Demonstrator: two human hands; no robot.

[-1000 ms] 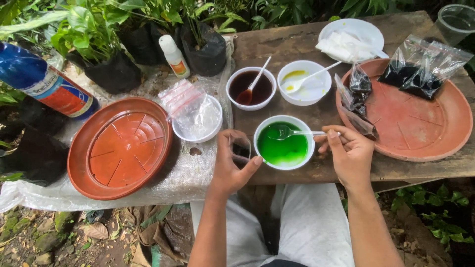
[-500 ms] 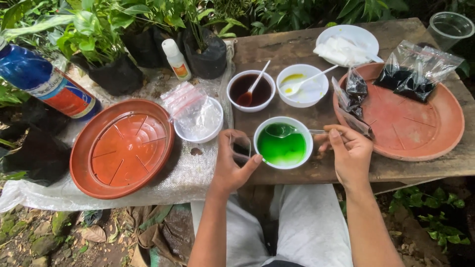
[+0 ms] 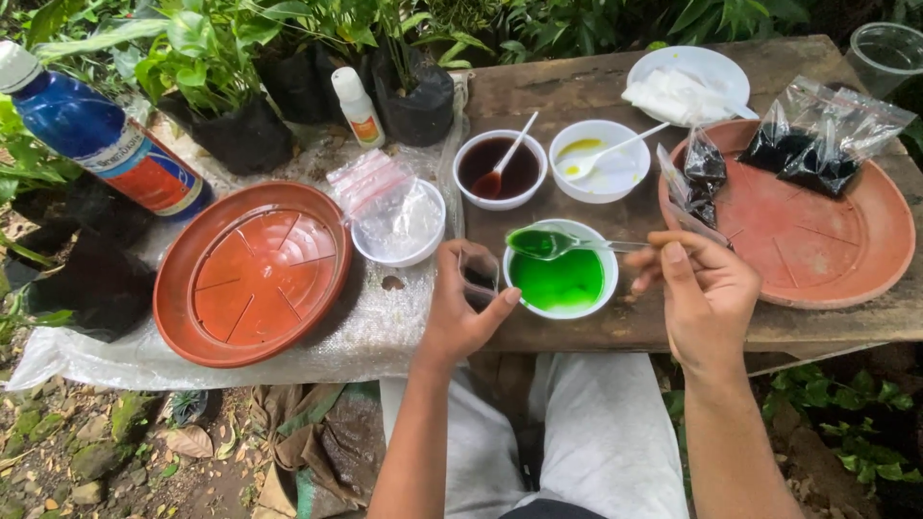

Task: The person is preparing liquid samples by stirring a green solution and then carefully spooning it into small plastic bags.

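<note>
Green liquid fills a spoon (image 3: 553, 242) lifted over its white bowl (image 3: 561, 279).
Right hand (image 3: 705, 293) pinches the spoon handle; left hand (image 3: 464, 306) clamps a small clear bag (image 3: 479, 273).

spoon (image 3: 548, 243) of green liquid, over white bowl (image 3: 561, 281)

Four small round white bowls: green liquid (image 3: 562, 284), dark liquid (image 3: 499, 169), yellow residue (image 3: 598, 160), clear bags (image 3: 399, 226). Two terracotta-coloured plastic saucers (image 3: 252, 272) (image 3: 817, 231). Three white plastic spoons (image 3: 567, 243) (image 3: 504, 162) (image 3: 615, 151). One blue bottle (image 3: 101, 139). One white plate (image 3: 687, 82).
</note>
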